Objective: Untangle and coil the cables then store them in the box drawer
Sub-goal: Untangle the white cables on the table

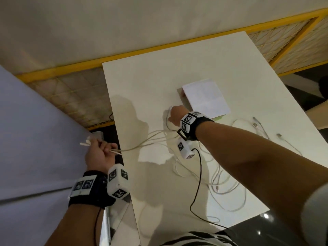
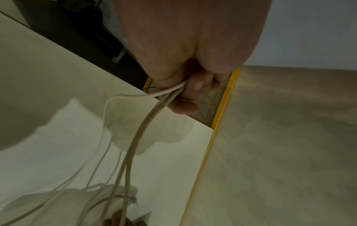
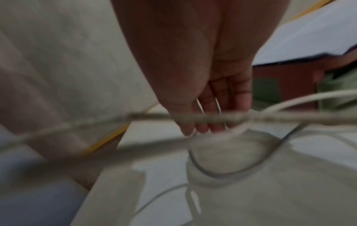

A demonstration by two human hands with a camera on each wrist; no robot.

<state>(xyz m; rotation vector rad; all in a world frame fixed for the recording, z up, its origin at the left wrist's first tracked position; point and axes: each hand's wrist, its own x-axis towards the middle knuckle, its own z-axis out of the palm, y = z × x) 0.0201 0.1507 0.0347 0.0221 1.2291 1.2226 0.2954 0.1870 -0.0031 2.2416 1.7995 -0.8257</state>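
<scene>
Left hand (image 1: 96, 153) is fisting a bunch of thin white cables (image 1: 145, 142) off the white table (image 1: 134, 82) edge — ends sticking out past the knuckles. Right hand (image 1: 176, 115) is gripping a cable loop beside the flat white box (image 1: 205, 100); fingers blurred, drawer hidden.

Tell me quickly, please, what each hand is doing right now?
Left hand: fist gripping several white cables.
Right hand: fingers fairly straight among the cables; a grip cannot be told.

A white surface (image 1: 142, 82) is seen, on which a white box (image 1: 205, 99) is set near the middle, with loose white cables (image 1: 230, 183) spread just beside it.
</scene>
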